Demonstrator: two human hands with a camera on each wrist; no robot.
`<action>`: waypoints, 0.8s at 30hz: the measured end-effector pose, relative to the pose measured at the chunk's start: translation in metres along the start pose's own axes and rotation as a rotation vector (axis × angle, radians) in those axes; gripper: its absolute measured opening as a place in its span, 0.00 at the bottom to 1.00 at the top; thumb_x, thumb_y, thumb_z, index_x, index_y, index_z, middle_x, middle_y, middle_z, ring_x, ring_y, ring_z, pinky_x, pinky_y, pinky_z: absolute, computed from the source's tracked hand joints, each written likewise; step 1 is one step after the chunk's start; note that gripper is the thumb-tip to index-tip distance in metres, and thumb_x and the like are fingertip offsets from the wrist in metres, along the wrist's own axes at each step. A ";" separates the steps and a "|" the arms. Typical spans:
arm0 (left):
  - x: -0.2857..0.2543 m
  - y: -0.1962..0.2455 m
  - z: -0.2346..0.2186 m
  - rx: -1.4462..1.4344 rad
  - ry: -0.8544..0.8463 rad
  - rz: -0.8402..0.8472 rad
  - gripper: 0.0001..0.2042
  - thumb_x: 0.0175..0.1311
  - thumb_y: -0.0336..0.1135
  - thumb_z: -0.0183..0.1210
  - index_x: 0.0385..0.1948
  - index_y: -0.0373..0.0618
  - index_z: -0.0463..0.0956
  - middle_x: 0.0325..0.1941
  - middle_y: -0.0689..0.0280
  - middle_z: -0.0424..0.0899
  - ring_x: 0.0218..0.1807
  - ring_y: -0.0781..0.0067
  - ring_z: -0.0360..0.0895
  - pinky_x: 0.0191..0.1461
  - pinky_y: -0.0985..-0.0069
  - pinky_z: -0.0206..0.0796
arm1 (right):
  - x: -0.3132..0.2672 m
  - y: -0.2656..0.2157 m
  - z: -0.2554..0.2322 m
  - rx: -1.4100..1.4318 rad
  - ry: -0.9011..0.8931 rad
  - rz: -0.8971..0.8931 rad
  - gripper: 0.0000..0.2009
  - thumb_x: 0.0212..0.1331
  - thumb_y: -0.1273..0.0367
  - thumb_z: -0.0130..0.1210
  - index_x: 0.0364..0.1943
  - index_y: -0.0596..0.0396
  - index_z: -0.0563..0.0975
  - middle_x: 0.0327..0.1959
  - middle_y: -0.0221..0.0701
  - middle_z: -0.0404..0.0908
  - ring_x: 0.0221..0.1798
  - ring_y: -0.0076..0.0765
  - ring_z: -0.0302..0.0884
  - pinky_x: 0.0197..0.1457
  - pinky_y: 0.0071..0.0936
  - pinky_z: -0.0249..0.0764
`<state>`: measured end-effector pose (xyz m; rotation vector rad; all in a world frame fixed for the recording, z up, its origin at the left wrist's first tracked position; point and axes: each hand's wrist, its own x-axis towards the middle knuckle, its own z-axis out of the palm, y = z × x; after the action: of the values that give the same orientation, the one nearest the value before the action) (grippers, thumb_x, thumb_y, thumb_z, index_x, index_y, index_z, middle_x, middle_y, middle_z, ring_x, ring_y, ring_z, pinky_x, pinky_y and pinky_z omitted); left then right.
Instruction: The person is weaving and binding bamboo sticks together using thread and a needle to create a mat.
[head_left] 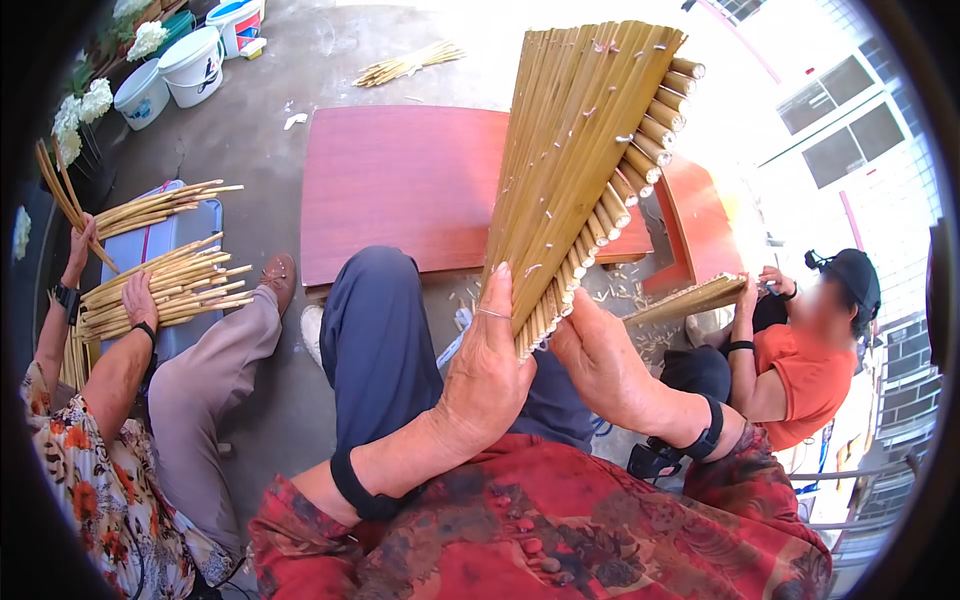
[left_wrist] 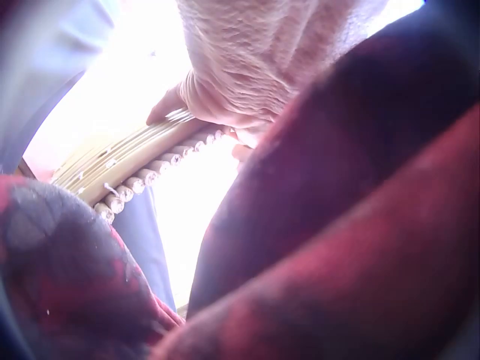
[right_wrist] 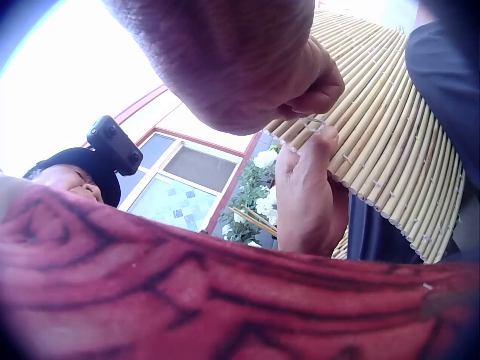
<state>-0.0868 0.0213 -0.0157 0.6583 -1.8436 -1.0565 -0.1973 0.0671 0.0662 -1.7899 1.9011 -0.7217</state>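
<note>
A mat of thin straw-coloured stalks [head_left: 575, 130], tied with short white strings, slants upward from the wearer's lap. My left hand [head_left: 487, 375] grips its near end, the thumb laid along the upper face and the fingers hidden beneath. At the same end, my right hand [head_left: 607, 350] holds the edge where the cut stalk ends line up. Seen from the right wrist, that hand [right_wrist: 247, 67] has its fingers curled at the mat's corner, close to the left thumb [right_wrist: 324, 146]. The left wrist view shows the stalk ends [left_wrist: 150, 176] in a row below the left hand [left_wrist: 247, 67].
A reddish table [head_left: 400, 190] stands ahead, with a bundle of stalks [head_left: 410, 63] on the ground beyond. At left, another person's hands [head_left: 140, 300] handle loose stalks over a blue-grey surface. A person in orange [head_left: 800, 375] at right holds another mat [head_left: 690, 298]. Buckets [head_left: 192, 68] stand far left.
</note>
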 end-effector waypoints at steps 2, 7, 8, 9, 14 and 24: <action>0.002 0.000 0.002 -0.020 0.000 0.025 0.33 0.49 0.18 0.48 0.60 0.35 0.42 0.58 0.44 0.59 0.57 0.45 0.61 0.56 0.64 0.58 | 0.003 -0.004 0.003 0.074 0.056 0.005 0.16 0.57 0.76 0.39 0.51 0.64 0.58 0.30 0.52 0.73 0.37 0.61 0.70 0.35 0.43 0.67; 0.005 -0.007 0.002 -0.079 -0.019 0.026 0.34 0.50 0.20 0.51 0.59 0.35 0.42 0.57 0.44 0.60 0.56 0.45 0.62 0.55 0.63 0.59 | 0.011 -0.009 0.015 0.152 0.113 0.128 0.15 0.57 0.76 0.37 0.50 0.64 0.59 0.27 0.51 0.73 0.34 0.56 0.73 0.34 0.41 0.68; 0.008 -0.008 0.001 -0.089 -0.034 0.021 0.34 0.51 0.20 0.51 0.59 0.35 0.42 0.56 0.44 0.60 0.56 0.45 0.63 0.55 0.63 0.59 | 0.012 -0.008 0.012 0.254 0.072 0.188 0.15 0.57 0.76 0.37 0.50 0.64 0.60 0.25 0.47 0.73 0.32 0.48 0.74 0.32 0.37 0.69; 0.011 -0.007 0.001 -0.087 -0.036 0.030 0.34 0.51 0.20 0.51 0.59 0.35 0.42 0.56 0.44 0.60 0.56 0.45 0.63 0.55 0.63 0.59 | 0.013 -0.007 0.008 0.356 0.031 0.243 0.16 0.57 0.75 0.37 0.50 0.65 0.60 0.24 0.43 0.73 0.29 0.41 0.76 0.31 0.34 0.69; 0.019 -0.002 0.006 -0.139 -0.058 -0.048 0.31 0.49 0.17 0.48 0.58 0.34 0.46 0.54 0.43 0.62 0.56 0.45 0.63 0.54 0.64 0.60 | 0.019 -0.004 -0.028 0.359 -0.075 0.315 0.18 0.58 0.72 0.39 0.52 0.65 0.60 0.26 0.36 0.73 0.28 0.28 0.74 0.31 0.25 0.70; 0.049 0.008 0.009 0.410 -0.083 0.390 0.21 0.49 0.19 0.45 0.49 0.25 0.60 0.50 0.42 0.67 0.54 0.49 0.65 0.59 0.63 0.55 | 0.007 0.042 -0.032 1.288 0.475 0.078 0.16 0.58 0.73 0.38 0.51 0.59 0.64 0.48 0.36 0.70 0.51 0.36 0.68 0.54 0.35 0.64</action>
<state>-0.1171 -0.0085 0.0104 0.4603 -2.1740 -0.4612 -0.2509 0.0640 0.0645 -0.7295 1.1218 -1.8709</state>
